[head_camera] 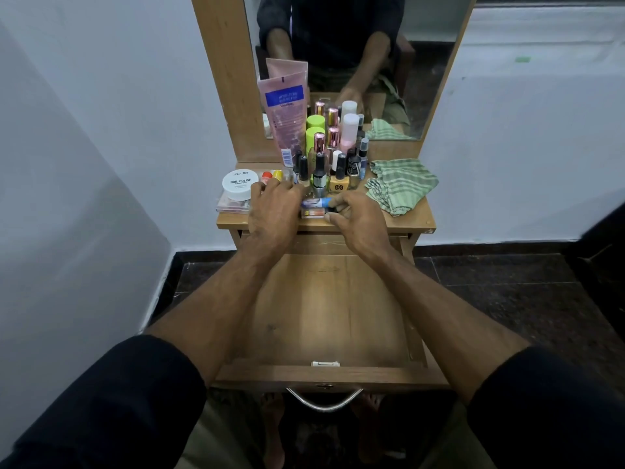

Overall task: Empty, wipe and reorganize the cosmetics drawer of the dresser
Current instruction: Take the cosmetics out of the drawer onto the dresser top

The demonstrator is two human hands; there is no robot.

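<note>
Currently my right hand (358, 218) pinches a small blue-and-white printed tube (316, 202) at its dark end; that grip is clamped on the tube, which lies at the front edge of the wooden dresser bench (417, 218), on top of a small orange-and-white carton (313, 213). My left hand (274, 211) reaches into the front row of bottles with fingers curled; I cannot tell whether that grip holds anything, since its fingertips are hidden.

Hazards, as I judge them:
- The upright nail polish bottles (319, 179) stand packed together, touching, directly behind both hands. A knuckle nudge could topple one and carry its neighbours over.
- The tube and carton sit right at the bench edge above the open drawer; a slipped pinch would drop them in unsorted.
- The tall pink squeeze tube (282, 113) leans against the mirror frame (223, 79) and may slide if the cluster is disturbed.

Containers:
- The pulled-out wooden drawer (324, 372) shows only a bare board bottom; nothing lies in the visible part.
- The flat clear plastic case (233, 206) at the bench's left carries a white round jar labelled nail polish (240, 185); its own contents are too blurred to name.

The green-and-white checked cloth (399, 184) lies crumpled at the bench's right, clear of both hands.
</note>
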